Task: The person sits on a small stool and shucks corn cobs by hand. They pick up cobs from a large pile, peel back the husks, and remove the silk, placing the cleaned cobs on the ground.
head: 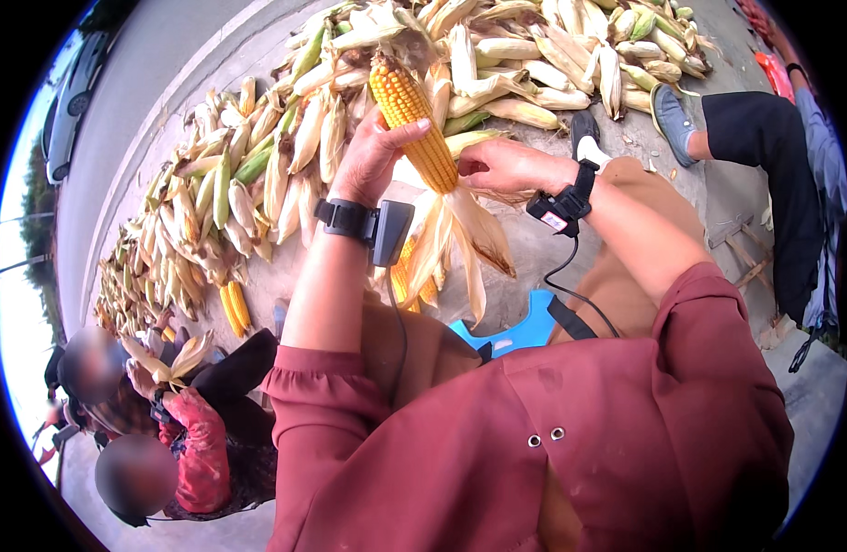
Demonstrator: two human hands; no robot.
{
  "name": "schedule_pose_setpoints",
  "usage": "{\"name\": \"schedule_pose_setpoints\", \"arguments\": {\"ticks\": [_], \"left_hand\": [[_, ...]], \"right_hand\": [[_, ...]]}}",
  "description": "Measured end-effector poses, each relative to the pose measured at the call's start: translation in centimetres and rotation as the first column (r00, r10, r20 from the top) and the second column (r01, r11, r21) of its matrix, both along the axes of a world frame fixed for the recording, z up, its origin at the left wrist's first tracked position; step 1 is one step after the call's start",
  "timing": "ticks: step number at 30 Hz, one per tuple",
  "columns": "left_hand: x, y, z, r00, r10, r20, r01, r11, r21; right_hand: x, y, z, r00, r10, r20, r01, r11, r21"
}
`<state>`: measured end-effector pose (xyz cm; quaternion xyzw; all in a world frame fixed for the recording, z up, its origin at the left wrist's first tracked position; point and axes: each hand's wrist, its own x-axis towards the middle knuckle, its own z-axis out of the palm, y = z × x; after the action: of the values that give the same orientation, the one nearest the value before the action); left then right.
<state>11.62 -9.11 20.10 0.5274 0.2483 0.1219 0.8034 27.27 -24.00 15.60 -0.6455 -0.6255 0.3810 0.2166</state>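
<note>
My left hand [368, 159] grips a bare yellow corn cob [423, 131] around its middle, with the thumb across the kernels. The cob tilts, its tip towards the heap and its base towards me. Pale husk leaves [475, 234] are peeled back and hang from the base. My right hand [516, 165] is beside that base, fingers curled; whether they pinch any husk is hidden. Below the held cob, more husked cobs [404, 272] lie on the ground, partly covered by the hanging leaves.
A long heap of unhusked corn [313, 138] curves across the concrete before me. Another husked cob [235, 308] lies at its near edge. Co-workers sit at left, one holding a husked-back ear [168, 362]. A person's shoe [675, 124] is at right. A blue plastic object [513, 324] sits between my legs.
</note>
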Motion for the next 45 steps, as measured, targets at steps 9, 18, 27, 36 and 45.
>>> {"name": "schedule_pose_setpoints", "arguments": {"ticks": [9, 18, 27, 36, 45], "left_hand": [[0.4, -1.0, -0.3, 0.999, -0.021, -0.03, 0.023, 0.998, 0.058], [0.8, -1.7, -0.8, 0.996, -0.077, -0.043, 0.083, 0.986, 0.145], [0.9, -2.4, -0.1, 0.995, -0.047, -0.088, 0.058, 0.99, 0.126], [1.1, -2.8, -0.7, 0.993, 0.003, -0.114, 0.02, 0.979, 0.203], [1.0, -2.7, -0.5, 0.989, -0.01, -0.149, 0.038, 0.982, 0.185]], "right_hand": [[1.7, 2.6, 5.4, 0.701, -0.286, -0.654, 0.524, 0.828, 0.201], [0.8, 3.0, 5.6, 0.687, -0.233, -0.689, 0.56, 0.774, 0.295], [-0.4, 3.4, 5.4, 0.703, -0.296, -0.647, 0.618, 0.704, 0.35], [-0.7, 2.9, 5.7, 0.698, -0.356, -0.622, 0.635, 0.71, 0.306], [0.1, 2.6, 6.4, 0.516, -0.327, -0.792, 0.639, 0.763, 0.102]]}}
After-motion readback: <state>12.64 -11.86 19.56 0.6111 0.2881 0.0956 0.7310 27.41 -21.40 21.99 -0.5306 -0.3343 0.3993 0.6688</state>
